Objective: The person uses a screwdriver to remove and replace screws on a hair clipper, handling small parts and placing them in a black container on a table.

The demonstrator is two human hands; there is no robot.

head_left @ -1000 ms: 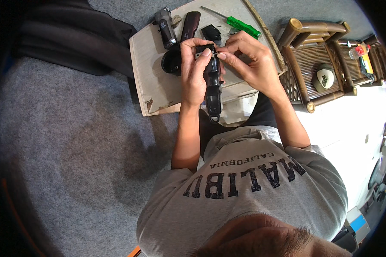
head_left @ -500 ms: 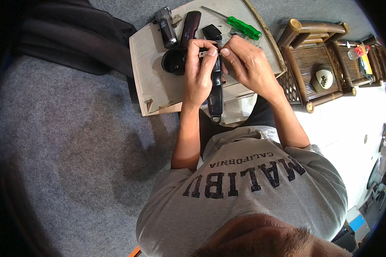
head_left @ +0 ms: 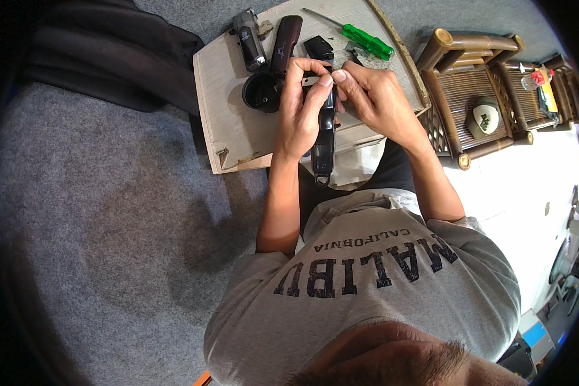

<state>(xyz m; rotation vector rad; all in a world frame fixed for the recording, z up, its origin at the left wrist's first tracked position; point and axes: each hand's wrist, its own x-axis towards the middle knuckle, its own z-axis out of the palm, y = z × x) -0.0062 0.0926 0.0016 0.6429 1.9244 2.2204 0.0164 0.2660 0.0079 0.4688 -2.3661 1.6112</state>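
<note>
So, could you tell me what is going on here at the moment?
A person sits over a pale wooden board on grey carpet, holding a long black handle-shaped device upright in the left hand. The right hand pinches at its top end beside the left fingertips. On the board lie a green-handled screwdriver, a round black part, a dark brown casing piece and other small black parts, all untouched.

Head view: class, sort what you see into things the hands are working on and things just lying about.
In hand:
left hand
right hand
long black casing

Lying about:
green screwdriver
round black cap
dark brown handle piece
wooden board
bamboo rack
</note>
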